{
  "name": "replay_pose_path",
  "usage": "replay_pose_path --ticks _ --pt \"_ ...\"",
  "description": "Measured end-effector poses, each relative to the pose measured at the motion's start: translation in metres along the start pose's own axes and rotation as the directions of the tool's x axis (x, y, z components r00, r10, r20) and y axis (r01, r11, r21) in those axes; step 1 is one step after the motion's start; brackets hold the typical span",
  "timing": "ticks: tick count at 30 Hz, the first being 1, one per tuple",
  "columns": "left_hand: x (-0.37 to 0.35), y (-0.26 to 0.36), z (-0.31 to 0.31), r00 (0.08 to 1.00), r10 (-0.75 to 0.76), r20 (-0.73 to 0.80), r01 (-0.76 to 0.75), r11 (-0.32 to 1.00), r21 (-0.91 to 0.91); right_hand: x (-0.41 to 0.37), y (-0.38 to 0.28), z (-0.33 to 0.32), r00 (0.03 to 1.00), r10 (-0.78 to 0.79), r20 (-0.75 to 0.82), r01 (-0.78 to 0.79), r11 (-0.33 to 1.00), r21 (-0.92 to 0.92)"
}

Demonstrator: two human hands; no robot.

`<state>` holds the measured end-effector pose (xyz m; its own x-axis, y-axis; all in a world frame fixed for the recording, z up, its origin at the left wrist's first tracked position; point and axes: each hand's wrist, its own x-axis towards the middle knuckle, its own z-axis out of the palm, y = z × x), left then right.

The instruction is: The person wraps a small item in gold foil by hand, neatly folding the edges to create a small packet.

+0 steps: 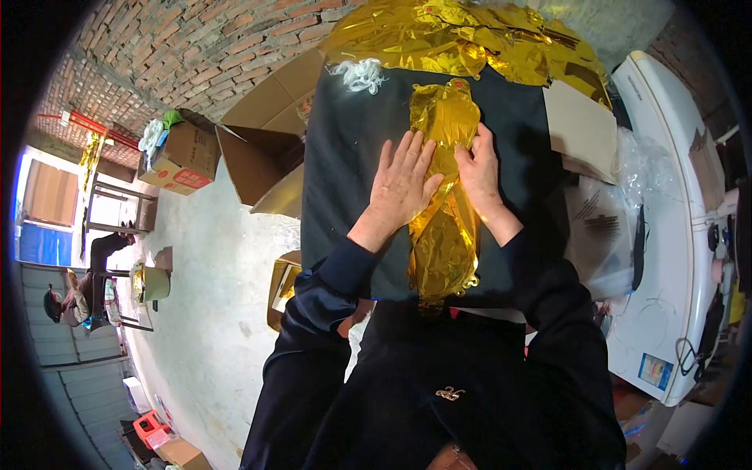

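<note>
A long piece of shiny gold foil lies lengthwise on the black-covered table, its near end hanging over the front edge. It looks crumpled and narrows around the middle. My left hand rests flat with fingers extended, fingertips and thumb touching the foil's left side. On the opposite side, my right hand has its thumb and bent fingers closed on the foil's right edge at the narrow part. Part of the foil there is hidden by the fingers.
A heap of gold foil covers the table's far end, with white strings beside it. Cardboard and clear plastic lie at right, by a white appliance. Open cardboard boxes stand left; another person sits far left.
</note>
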<state>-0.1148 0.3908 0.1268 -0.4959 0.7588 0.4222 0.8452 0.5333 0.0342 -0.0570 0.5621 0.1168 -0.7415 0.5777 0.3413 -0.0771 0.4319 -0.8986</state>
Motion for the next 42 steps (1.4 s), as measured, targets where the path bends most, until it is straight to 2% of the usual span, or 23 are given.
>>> replay_pose_path --ticks 5,6,9,10,13,14,17,18,24,27,30,33,36,42 --pt "0.000 0.001 0.000 1.000 -0.015 0.009 0.015 1.000 -0.013 0.021 0.001 -0.010 0.994 0.078 0.070 -0.088 0.985 0.149" --pt "0.000 0.001 0.001 1.000 -0.016 0.013 0.017 1.000 -0.014 0.026 -0.003 -0.016 0.989 0.118 0.084 -0.124 0.990 0.066" --pt "0.001 0.001 0.001 0.999 -0.022 0.037 0.023 1.000 -0.017 0.040 -0.002 -0.020 1.000 0.000 -0.019 -0.003 0.991 -0.135" --pt "0.001 0.001 -0.001 0.998 -0.026 0.056 0.027 0.999 -0.019 0.045 0.001 -0.020 0.968 -0.233 -0.096 0.202 0.945 -0.257" --pt "0.002 0.003 -0.004 0.996 -0.036 0.083 0.038 0.999 -0.017 0.051 -0.012 -0.025 0.815 -0.573 0.086 0.525 0.666 -0.530" --pt "0.002 0.003 -0.004 0.995 -0.039 0.087 0.041 0.999 -0.016 0.047 -0.019 -0.022 0.803 -0.581 0.133 0.573 0.690 -0.442" --pt "0.002 0.003 -0.003 0.995 -0.036 0.088 0.037 0.999 -0.014 0.048 -0.008 -0.011 0.696 -0.547 0.465 0.685 0.701 -0.199" --pt "0.002 0.003 -0.003 0.995 -0.034 0.096 0.036 0.999 -0.018 0.046 -0.011 -0.004 0.728 -0.497 0.473 0.641 0.738 -0.211" --pt "0.002 0.002 -0.005 0.994 -0.032 0.104 0.036 0.999 -0.034 0.076 -0.001 0.018 0.777 -0.325 0.539 0.455 0.882 -0.123" --pt "0.002 0.003 -0.006 0.991 -0.033 0.128 0.036 0.999 -0.018 0.087 0.004 0.023 0.802 -0.168 0.574 0.290 0.948 -0.128" --pt "0.002 0.002 -0.005 0.989 -0.026 0.142 0.028 0.999 -0.015 0.092 0.006 0.025 0.820 -0.110 0.562 0.172 0.983 -0.058" --pt "0.002 0.001 -0.004 0.988 -0.015 0.153 0.019 0.999 -0.027 0.091 0.001 0.025 0.812 0.021 0.584 0.052 0.993 -0.108" --pt "0.003 0.001 -0.006 0.987 -0.012 0.158 0.016 1.000 -0.026 0.091 -0.002 0.028 0.816 -0.001 0.577 0.070 0.993 -0.097" --pt "0.001 0.001 -0.008 0.990 0.002 0.142 -0.002 1.000 -0.007 0.094 -0.003 0.033 0.823 -0.036 0.567 0.182 0.962 -0.202"
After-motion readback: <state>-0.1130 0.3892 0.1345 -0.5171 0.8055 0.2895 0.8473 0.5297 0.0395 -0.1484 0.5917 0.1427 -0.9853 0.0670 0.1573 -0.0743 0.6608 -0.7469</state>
